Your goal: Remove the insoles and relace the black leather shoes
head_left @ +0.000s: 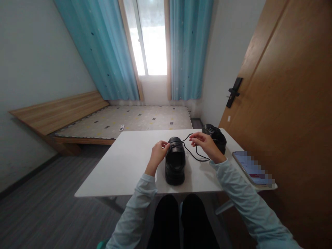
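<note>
A black lace-up shoe (175, 173) stands on the white table with its heel toward me and its opening facing up. At its left upper edge, beside the lacing, are the pinched fingertips of my left hand (157, 154); exactly which part they grip is hard to see. My right hand (204, 143) is raised to the right of the shoe, thumb and fingers closed on a black shoelace (190, 152). The lace runs out from the top of the shoe and hangs in a loose loop onto the table. A second black shoe (219, 138) sits behind my right hand, partly hidden by it.
The white table (116, 173) has a phone (251, 169) on its right edge. A wooden door (285, 103) stands close on the right. Beyond the table is a bed (145, 119) with a small white remote (121, 128) on it. My knees are under the near edge.
</note>
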`<state>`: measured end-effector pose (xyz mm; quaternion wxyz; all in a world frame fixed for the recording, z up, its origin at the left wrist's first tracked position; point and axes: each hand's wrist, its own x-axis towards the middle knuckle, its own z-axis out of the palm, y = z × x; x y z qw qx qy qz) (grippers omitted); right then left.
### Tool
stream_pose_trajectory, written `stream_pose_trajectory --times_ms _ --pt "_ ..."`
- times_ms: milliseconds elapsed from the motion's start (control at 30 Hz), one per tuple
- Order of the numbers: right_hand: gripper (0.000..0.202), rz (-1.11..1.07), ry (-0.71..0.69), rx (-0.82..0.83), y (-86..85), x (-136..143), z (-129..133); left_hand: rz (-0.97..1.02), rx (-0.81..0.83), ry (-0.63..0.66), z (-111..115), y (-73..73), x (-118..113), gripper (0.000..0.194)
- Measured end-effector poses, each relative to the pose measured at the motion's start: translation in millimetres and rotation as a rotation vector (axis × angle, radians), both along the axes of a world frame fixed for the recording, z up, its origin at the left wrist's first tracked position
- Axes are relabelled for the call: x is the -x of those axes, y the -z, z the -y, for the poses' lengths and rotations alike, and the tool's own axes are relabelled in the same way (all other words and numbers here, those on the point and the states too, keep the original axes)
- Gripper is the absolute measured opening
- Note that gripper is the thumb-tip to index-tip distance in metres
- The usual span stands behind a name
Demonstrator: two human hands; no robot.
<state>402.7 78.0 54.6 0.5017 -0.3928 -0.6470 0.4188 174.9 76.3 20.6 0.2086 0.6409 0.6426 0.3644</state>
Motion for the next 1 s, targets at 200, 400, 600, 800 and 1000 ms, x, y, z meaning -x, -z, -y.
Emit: stream_pose_trajectory --times_ms 200,400,600,800,1000 --pt "0.018 0.249 -0.051 -0.112 17.9 18 14 0.046 0.047 -0.076 2 1.5 -6 0.027" --pt "0.023 0.361 0.042 -0.225 33.1 32 27 -0.106 0.020 -0.033 2 5.3 -5 0.022" --pt "0.024 0.385 0.075 -0.256 38.4 37 27 -0.108 -0.054 -0.015 2 4.8 -1 0.009" --pt "0.025 0.385 0.091 -0.224 40.7 36 27 0.357 -0.142 0.037 5 -6.9 5 0.014" --pt "0.025 0.396 0.119 -0.210 40.7 36 30 0.587 -0.239 0.087 18 -32.4 11 0.022"
